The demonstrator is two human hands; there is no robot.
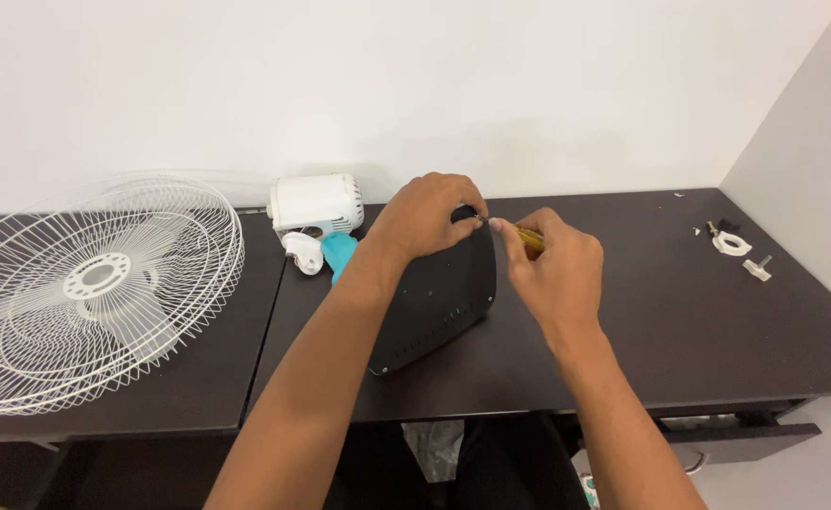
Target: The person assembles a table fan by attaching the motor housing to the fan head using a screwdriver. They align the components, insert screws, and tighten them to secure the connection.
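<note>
Black plastic panel, smooth, rounded, slotted along its lower edge; lies tilted mid-desk on the dark matt desk. Left hand arched over its far edge, fingers pinching there. Right hand clenched around a yellow-handled screwdriver, tip at that edge. White wire fan grille far left; white ribbed motor housing behind.

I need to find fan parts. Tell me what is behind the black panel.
Behind the black panel, a white motor housing and a teal piece show. The left hand covers the panel's top edge.
</note>
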